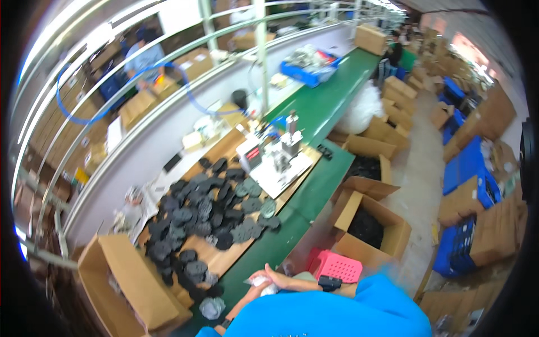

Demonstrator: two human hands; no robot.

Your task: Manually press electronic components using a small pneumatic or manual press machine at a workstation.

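Green bench point(306, 209), small whitish object point(270, 290)

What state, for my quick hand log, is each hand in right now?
Left hand: at a white item too blurred to name; open or closed can't be told.
Right hand: at the same item; grip can't be told either.

From the wearer's head, the wide fisheye view looks down and forward past the right hand point(274, 277), which lies a short way off near the lower edge. Beyond that hand the green worktop point(310, 203) recedes toward the upper right, and the aisle floor point(420, 160) stretches away to the hand's right.
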